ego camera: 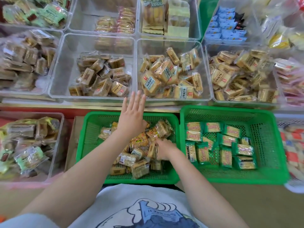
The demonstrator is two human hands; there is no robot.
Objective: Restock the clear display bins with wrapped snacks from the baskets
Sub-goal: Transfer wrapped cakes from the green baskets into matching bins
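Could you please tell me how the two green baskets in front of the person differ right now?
The left green basket holds a jumbled heap of gold and clear-wrapped snacks; the right green basket holds green-edged packets lying mostly flat in rough rows. The right hand digs into the left basket's heap, while no hand is in the right basket. The left hand passes open over the left basket only. Both are green perforated plastic, partly filled.

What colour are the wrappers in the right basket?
Green wrappers, seen in the head view.

head cam | looks steeply down | close over baskets [92, 122]
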